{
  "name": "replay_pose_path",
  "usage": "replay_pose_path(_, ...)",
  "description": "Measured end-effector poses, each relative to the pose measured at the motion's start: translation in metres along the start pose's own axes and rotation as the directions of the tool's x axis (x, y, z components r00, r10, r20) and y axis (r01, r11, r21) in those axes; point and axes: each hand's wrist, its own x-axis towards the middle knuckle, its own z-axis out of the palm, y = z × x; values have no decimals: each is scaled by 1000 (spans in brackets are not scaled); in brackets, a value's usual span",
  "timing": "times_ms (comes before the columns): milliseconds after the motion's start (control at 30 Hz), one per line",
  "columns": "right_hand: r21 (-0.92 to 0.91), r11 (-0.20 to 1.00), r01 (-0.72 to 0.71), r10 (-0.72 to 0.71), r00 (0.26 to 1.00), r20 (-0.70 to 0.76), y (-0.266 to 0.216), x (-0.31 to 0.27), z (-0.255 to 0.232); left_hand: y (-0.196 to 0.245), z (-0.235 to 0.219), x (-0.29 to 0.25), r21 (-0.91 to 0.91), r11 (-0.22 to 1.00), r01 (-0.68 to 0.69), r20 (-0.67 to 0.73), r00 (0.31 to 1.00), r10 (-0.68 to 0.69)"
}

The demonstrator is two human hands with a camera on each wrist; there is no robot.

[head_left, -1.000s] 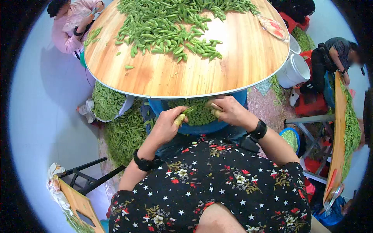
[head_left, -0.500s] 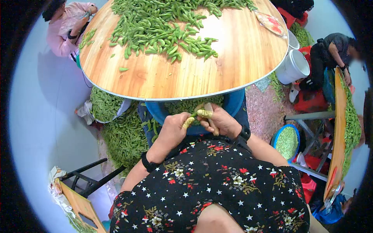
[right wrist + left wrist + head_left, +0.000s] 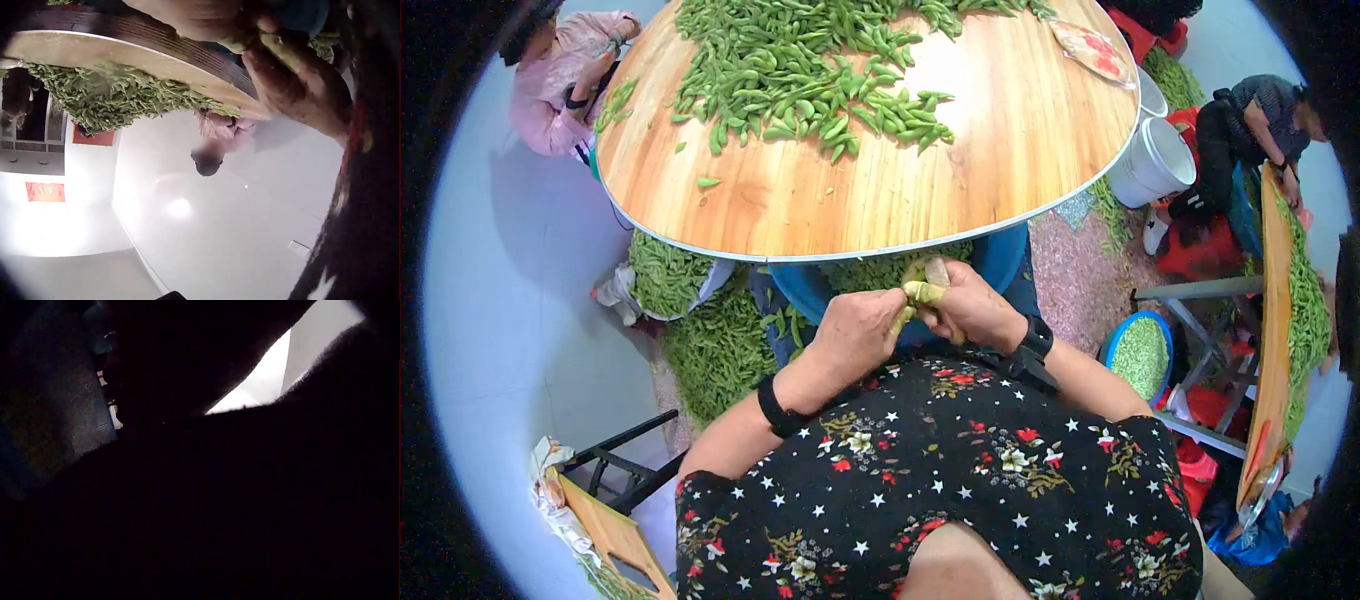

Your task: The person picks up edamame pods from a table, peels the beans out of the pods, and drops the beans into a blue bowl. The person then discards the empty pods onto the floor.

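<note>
Both hands meet over the near rim of a blue basin (image 3: 795, 290) that holds shelled green beans (image 3: 870, 272). My left hand (image 3: 855, 325) has its fingers curled, with thumb and fingertips pinching a green bean pod. The right hand (image 3: 975, 308) grips at the pod's other end, its thumb in a yellowish cover and pale wrapping on a finger. The fingertips hide most of the pod. In the right wrist view, the left hand (image 3: 300, 87) touches the right hand (image 3: 187, 15) at the fingertips. Darkness fills most of the left wrist view.
A round wooden table (image 3: 1000, 180) overhangs the basin and bears a heap of green pods (image 3: 800, 85). More pods (image 3: 725, 355) lie on the floor at left. A blue-rimmed tub of beans (image 3: 1140, 355) and a white bucket (image 3: 1155, 165) stand at right. Other people sit nearby.
The hands were apart a second ago, the left with green showing at its fingertips. They came together on a pod, and now the left hand sits further right against the right.
</note>
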Motion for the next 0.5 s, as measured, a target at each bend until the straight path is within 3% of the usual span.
replay_pose_path(133,-27,998,48,-45,993,107,4,0,-9,15,-2,-2,54,997,59,7,998,-59)
replay_pose_path(200,-43,999,-25,29,995,100,3,-2,-9,17,-2,-4,143,986,81,68,993,-92)
replay_pose_path(367,3,1000,-12,12,993,118,15,3,-12,0,7,-7,99,992,83,118,989,-95)
replay_pose_path(400,-73,996,-44,52,993,104,11,-1,-11,-18,5,-4,-103,976,190,334,931,-146)
replay_pose_path(433,-149,986,-75,89,992,85,8,-4,-11,-29,-5,5,-270,906,326,540,830,-138)
replay_pose_path(467,-149,986,-71,84,993,82,8,-4,-15,-38,-17,16,-71,766,639,717,567,-406)
replay_pose_path(500,-139,989,-56,78,984,157,9,-4,-21,-86,0,8,142,895,423,607,677,-416)
